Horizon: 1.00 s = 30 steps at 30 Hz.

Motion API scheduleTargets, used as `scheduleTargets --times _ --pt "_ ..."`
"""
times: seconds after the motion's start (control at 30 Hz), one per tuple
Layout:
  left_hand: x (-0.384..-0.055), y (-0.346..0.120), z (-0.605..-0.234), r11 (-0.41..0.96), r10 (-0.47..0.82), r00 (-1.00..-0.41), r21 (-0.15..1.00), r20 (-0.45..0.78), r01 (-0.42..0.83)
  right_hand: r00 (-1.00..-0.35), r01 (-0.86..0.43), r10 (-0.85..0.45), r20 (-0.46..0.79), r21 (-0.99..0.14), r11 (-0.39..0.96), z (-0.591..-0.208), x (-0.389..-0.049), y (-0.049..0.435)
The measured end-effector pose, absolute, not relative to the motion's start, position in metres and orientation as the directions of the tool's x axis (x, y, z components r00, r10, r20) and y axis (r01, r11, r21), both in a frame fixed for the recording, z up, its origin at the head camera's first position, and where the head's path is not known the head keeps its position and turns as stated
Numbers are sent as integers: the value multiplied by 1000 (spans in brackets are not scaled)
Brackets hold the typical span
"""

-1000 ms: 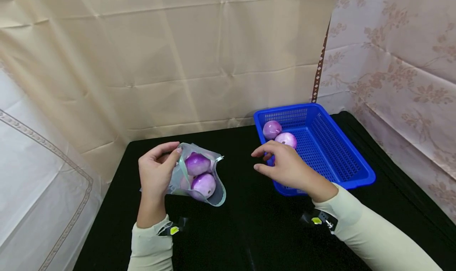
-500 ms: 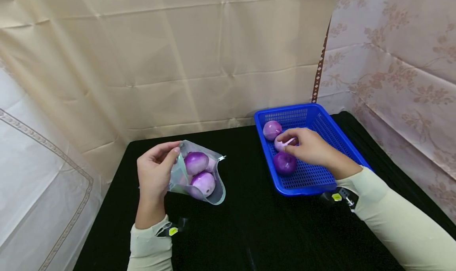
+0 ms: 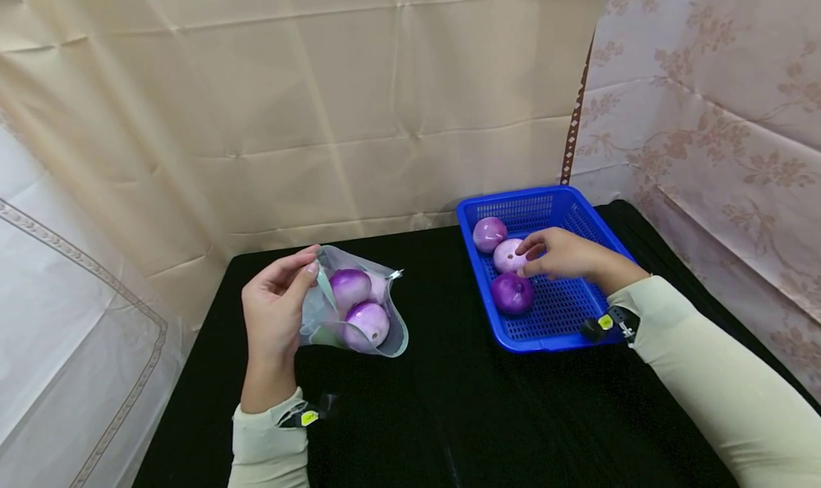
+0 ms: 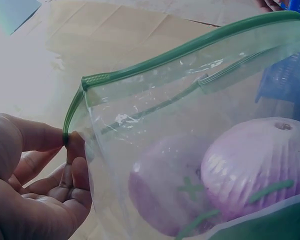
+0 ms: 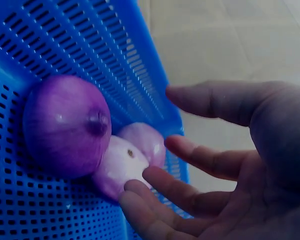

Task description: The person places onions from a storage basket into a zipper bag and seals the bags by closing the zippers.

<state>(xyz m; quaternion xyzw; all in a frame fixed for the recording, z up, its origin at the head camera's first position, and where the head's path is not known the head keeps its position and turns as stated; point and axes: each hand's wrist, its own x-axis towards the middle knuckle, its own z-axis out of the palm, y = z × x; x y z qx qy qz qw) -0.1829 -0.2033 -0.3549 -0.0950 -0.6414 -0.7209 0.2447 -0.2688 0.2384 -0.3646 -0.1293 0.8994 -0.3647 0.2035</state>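
Note:
My left hand (image 3: 274,306) pinches the rim corner of a clear zip bag (image 4: 140,107) with green edging, its mouth held apart. Several purple onions (image 3: 368,324) lie inside the bag, seen through its wall in the left wrist view. Over the blue basket (image 3: 631,296), my right hand (image 3: 564,255) has its fingers spread and nothing between them. Its fingertips are right at a pale onion (image 5: 121,167). A dark purple onion (image 5: 67,125) sits at the near side of that one, and another purple onion (image 3: 490,234) lies in the far left corner of the basket.
A black cloth (image 3: 410,417) covers the table under the bag and basket. A beige curtain (image 3: 359,103) hangs behind, with floral fabric (image 3: 725,117) on the right and white cloth (image 3: 58,317) on the left. The basket's raised walls surround its onions.
My right hand moved right, from the basket's left side to the pale onion, and its fingers have since spread off it. My left hand and the bag shifted slightly up and left.

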Motion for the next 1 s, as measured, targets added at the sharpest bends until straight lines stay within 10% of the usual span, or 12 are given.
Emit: scheduleTargets --times 1.0 --pt "-181 -201 -352 -144 -262 -892 899 369 415 -668 156 -527 -525 -791 591 -409 -302 272"
